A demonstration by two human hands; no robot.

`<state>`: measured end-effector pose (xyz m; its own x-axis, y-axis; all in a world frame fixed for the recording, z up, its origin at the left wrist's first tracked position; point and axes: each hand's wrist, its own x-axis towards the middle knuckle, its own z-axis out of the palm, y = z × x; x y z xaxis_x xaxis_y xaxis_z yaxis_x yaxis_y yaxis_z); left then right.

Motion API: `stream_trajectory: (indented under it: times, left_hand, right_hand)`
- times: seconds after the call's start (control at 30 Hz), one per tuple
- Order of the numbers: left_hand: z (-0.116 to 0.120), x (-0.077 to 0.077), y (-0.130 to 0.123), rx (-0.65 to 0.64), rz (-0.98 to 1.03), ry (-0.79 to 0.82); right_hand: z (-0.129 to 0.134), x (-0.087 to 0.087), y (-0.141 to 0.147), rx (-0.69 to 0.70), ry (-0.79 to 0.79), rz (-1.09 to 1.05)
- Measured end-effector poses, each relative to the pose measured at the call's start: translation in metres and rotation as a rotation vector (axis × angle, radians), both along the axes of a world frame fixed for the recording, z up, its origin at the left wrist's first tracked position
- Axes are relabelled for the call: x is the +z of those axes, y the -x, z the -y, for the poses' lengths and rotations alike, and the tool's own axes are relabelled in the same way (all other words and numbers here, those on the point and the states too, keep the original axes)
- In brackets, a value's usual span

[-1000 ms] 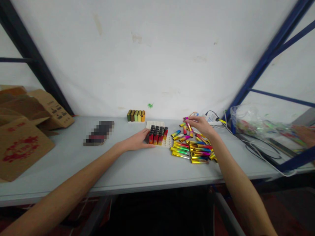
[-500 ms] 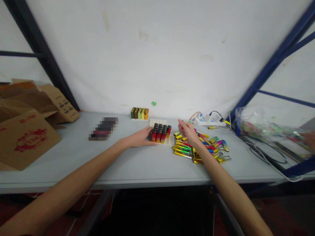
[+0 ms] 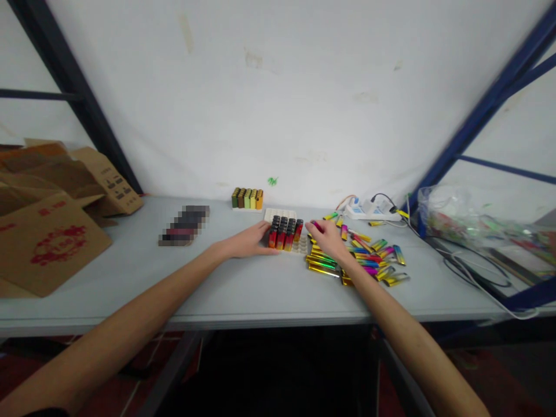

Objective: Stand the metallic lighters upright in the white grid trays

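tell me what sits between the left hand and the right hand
Red lighters with black tops stand upright on a white tray between the left hand and right hand, in the head view.

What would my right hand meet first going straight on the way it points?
Probably the rightmost slim, upright red lighter with a black top, just left of your right hand; depth is unclear.

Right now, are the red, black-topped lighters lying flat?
No, the red lighters stand upright in rows with their black tops uppermost, next to bare cells of the white tray.
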<state>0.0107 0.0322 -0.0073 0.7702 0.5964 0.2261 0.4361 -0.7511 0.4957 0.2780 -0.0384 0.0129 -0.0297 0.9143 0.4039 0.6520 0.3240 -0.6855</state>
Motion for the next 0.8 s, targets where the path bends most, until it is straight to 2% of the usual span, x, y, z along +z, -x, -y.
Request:
stream_trajectory:
  times: [0.5,0.7,0.8]
  left_hand:
    - [-0.0009,-0.0015,-0.0003,0.012,-0.006,0.006]
    - [0.0002,-0.001,0.0,0.016,-0.015,-0.006]
    - [-0.0001,-0.001,-0.0001,0.024,-0.027,-0.001]
  right_hand:
    - [0.0007,-0.0035,-0.0011,0.026,-0.003,0.105]
    - [-0.0006,-0.0053,-0.005,0.049,-0.073,0.04]
    - [-0.0022,-0.0045,-0.0089,0.057,-0.156,0.099]
